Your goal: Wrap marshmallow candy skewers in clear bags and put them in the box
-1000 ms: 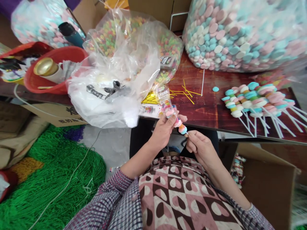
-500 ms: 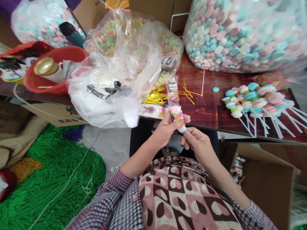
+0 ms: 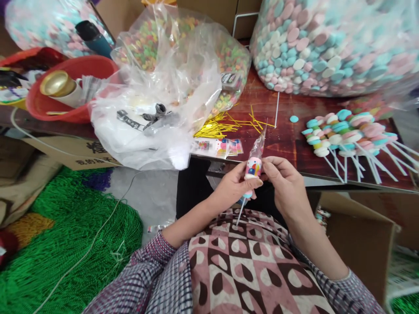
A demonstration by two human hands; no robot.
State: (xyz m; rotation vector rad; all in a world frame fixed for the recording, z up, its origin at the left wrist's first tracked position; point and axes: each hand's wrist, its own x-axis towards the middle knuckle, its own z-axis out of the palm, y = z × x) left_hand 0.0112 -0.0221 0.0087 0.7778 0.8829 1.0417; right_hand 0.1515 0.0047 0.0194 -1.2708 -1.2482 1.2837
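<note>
In my left hand is a candy skewer on a white stick, its sweets mostly inside a printed clear plastic bag. The stick points down toward my apron, and the bag's loose top rises above the fingers to a narrow tip. My right hand is closed, thumb and fingertips pinched at the bag's right edge. More flat printed bags lie at the table's front edge. Behind them is a pile of gold twist ties.
Unwrapped candy skewers are heaped at the right of the table. Large bags of marshmallows and ring-shaped candies stand behind. A red basin is at left; an open carton is below right. Green strands cover the floor.
My right hand has moved from the stick at the bottom up to the bag's side. The skewer has shifted right, and the bag's top now looks gathered narrow instead of flat.
</note>
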